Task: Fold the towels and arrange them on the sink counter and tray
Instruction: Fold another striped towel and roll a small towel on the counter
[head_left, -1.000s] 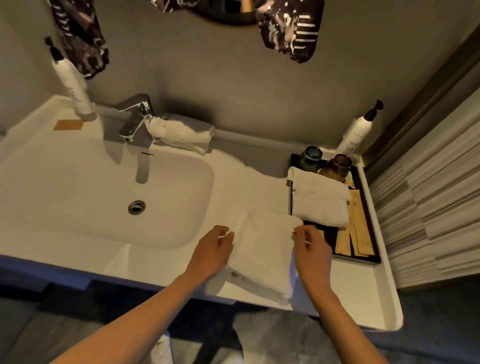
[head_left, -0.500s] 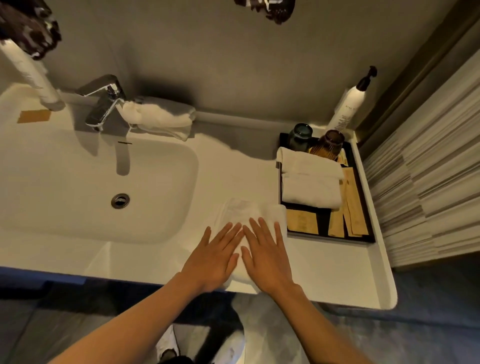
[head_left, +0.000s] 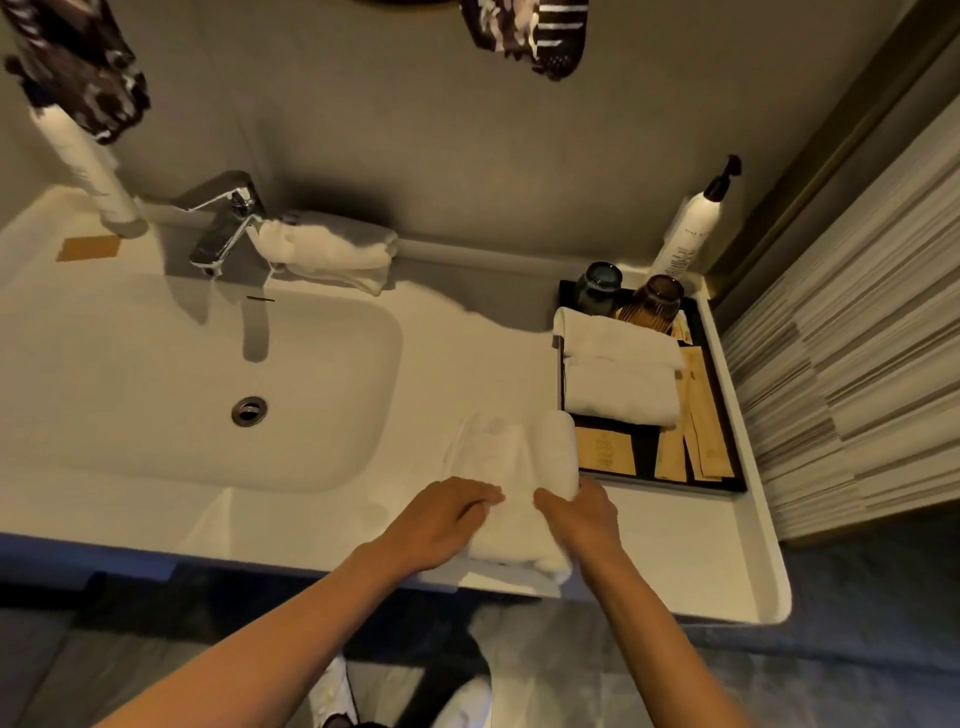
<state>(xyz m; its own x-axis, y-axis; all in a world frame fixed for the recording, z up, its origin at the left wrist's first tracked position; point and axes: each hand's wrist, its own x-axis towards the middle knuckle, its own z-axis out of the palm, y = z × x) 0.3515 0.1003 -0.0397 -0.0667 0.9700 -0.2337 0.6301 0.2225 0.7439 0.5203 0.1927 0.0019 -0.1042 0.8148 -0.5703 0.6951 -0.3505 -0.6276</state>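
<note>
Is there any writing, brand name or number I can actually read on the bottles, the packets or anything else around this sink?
No text here is legible.
White pump bottle with black pump, by the tray: small dark print, too blurred to read.
Tan paper packets on the black tray: faint printed marks, too small to read.
White bottle at the far left: faint marks, unreadable.
Tan strip on the white counter: no writing visible.

Four white towels show: one at lower centre (head_left: 511, 488), two on the tray at right (head_left: 618, 340) (head_left: 621, 395), one by the faucet (head_left: 327, 249). Two cups (head_left: 600, 280) (head_left: 657, 296), two pump bottles (head_left: 691, 223) (head_left: 88, 166), two hands (head_left: 441, 525) (head_left: 584, 519).
</note>
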